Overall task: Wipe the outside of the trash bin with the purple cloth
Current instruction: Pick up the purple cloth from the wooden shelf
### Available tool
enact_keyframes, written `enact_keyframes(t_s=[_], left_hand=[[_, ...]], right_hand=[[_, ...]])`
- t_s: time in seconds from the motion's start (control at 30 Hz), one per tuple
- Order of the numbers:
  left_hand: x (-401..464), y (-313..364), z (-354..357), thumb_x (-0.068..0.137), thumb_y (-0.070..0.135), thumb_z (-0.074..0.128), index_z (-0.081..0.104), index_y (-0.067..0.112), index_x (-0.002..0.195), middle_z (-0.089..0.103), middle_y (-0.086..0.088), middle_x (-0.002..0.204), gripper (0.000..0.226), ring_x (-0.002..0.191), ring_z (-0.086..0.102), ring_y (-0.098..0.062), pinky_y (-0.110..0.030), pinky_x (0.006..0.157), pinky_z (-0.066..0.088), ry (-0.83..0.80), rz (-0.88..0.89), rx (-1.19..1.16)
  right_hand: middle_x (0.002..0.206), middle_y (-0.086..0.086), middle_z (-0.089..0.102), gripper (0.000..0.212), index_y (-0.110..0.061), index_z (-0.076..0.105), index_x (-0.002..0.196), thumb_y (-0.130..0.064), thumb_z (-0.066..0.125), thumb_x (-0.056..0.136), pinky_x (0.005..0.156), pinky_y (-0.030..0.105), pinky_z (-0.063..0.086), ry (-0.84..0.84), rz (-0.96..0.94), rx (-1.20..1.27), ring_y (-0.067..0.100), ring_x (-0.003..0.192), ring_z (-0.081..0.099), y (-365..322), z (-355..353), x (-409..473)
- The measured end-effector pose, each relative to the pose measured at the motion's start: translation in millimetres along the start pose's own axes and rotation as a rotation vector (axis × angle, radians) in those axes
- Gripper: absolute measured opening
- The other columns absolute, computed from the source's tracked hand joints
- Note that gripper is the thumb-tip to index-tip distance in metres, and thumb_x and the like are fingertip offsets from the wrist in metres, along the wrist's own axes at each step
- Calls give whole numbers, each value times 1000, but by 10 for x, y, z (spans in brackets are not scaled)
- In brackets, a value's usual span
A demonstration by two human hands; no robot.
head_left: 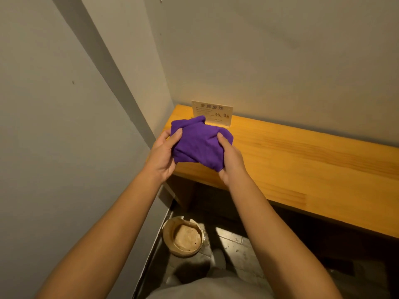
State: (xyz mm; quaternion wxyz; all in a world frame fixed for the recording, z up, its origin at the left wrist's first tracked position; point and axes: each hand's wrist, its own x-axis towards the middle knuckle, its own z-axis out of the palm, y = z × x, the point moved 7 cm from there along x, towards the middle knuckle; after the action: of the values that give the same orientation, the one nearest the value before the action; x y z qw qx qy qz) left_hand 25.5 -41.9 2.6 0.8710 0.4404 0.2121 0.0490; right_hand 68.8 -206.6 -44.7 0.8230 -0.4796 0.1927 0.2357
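A bunched purple cloth (198, 143) is held up between both my hands, over the left end of a wooden counter. My left hand (163, 155) grips its left side with the thumb on top. My right hand (232, 157) grips its right side and lower corner. Down on the floor, below my arms, stands a small round tan trash bin (167, 233), seen from above, its inside empty. The bin sits close to the left wall. Neither hand touches the bin.
The wooden counter (302, 160) runs along the back wall to the right. A small printed sign (218, 111) leans on the wall behind the cloth. A grey wall (64, 126) closes the left side. My shoe (218, 258) stands on the dark tiled floor next to the bin.
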Motion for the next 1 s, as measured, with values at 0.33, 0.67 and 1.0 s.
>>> enact_keyframes(t_s=[0.33, 0.67, 1.0], left_hand=[[-642, -58, -518, 83, 17, 77, 53, 7, 140, 67, -15, 133, 63, 116, 68, -26, -37, 88, 61, -51, -114, 30], [-1564, 121, -770, 82, 62, 72, 64, 35, 124, 71, 17, 71, 50, 77, 69, 1, -25, 85, 55, -393, -169, 550], [-2182, -94, -1032, 83, 39, 77, 63, 38, 126, 71, 10, 120, 46, 119, 65, -20, -38, 94, 58, -363, -39, 487]], right_hand=[[87, -5, 81, 20, -21, 71, 103, -40, 69, 98, 68, 33, 63, -33, -122, -82, 16, 82, 78, 21, 146, -652], [108, 12, 79, 38, -7, 72, 117, -36, 76, 92, 80, 35, 61, -269, -106, -418, 25, 99, 76, 559, 439, -1480], [106, -2, 80, 35, -25, 78, 110, -54, 68, 94, 81, 34, 59, -102, -92, -570, 18, 100, 75, 973, 183, -2036]])
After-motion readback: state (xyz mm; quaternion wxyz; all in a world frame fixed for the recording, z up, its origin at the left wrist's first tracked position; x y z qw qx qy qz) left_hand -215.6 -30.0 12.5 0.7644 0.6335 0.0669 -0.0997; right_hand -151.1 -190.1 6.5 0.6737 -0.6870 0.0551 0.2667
